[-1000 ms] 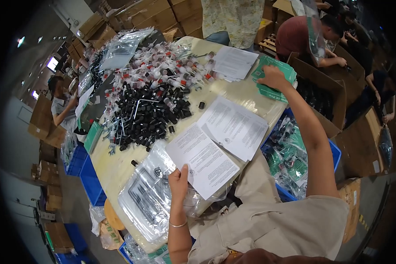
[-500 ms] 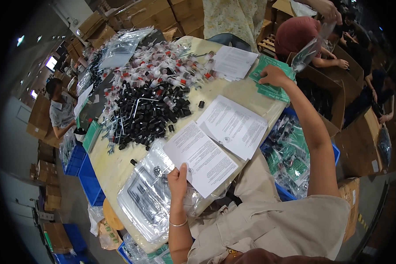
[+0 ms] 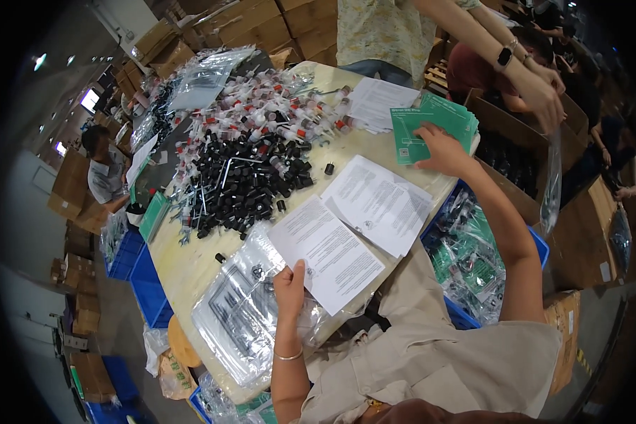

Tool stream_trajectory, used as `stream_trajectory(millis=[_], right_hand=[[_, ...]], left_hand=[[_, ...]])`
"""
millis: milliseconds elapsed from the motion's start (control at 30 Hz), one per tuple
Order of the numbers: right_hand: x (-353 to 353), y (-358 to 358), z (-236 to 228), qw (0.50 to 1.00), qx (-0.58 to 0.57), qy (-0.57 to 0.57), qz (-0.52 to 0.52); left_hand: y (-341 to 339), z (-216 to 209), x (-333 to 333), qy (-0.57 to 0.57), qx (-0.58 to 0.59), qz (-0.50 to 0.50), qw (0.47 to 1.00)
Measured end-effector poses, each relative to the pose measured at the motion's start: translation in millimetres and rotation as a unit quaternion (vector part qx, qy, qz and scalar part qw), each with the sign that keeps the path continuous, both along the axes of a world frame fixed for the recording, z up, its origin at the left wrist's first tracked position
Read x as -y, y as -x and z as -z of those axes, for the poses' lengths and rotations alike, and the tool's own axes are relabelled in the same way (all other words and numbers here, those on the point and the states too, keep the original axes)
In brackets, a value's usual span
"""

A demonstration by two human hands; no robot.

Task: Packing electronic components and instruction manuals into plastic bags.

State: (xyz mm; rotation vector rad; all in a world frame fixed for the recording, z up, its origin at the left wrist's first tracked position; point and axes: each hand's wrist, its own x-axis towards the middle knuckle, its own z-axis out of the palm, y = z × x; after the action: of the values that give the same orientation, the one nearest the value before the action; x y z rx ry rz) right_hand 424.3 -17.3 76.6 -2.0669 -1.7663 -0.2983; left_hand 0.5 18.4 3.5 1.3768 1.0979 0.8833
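Observation:
My left hand (image 3: pixel 288 288) pinches the lower left edge of a white printed sheet (image 3: pixel 326 254), thumb on top. Under that hand lies a stack of clear plastic bags (image 3: pixel 237 311). At the far right of the table, my right hand (image 3: pixel 442 150) grips a green printed card (image 3: pixel 408 127), its fingers curled over the card's face. This card sticks out to the left of a fanned stack of green cards (image 3: pixel 459 116). Between my hands rests a stack of white printed sheets (image 3: pixel 381 201), partly tucked behind the held sheet.
Black knobs (image 3: pixel 240 180) and small red-capped clear bottles (image 3: pixel 268 106) are heaped on the table. More white sheets (image 3: pixel 378 99) lie at the back. A blue bin (image 3: pixel 540 247) of packed bags stands right. A co-worker's arms (image 3: pixel 523 78) hold a clear bag over a carton.
My right hand has taken hold of a green card and shifted it left off the stack. The co-worker's arms have come down with the clear bag. My left hand keeps its pinch.

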Motion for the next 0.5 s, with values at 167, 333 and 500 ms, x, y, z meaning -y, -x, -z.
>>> stream_trajectory(millis=[167,333,500], right_hand=[[-1,3,11,0.996,0.043,0.082,0.018],[-13,-8,11,0.996,0.013,0.083,0.037],[3,112,-18,0.948,-0.225,-0.147,-0.172]], left_hand=[[-2,-10,4,0.024,0.03,-0.004,0.999],[6,1,-2,0.038,0.073,-0.02,0.996],[18,0,-2,-0.013,0.034,-0.053,0.998]])
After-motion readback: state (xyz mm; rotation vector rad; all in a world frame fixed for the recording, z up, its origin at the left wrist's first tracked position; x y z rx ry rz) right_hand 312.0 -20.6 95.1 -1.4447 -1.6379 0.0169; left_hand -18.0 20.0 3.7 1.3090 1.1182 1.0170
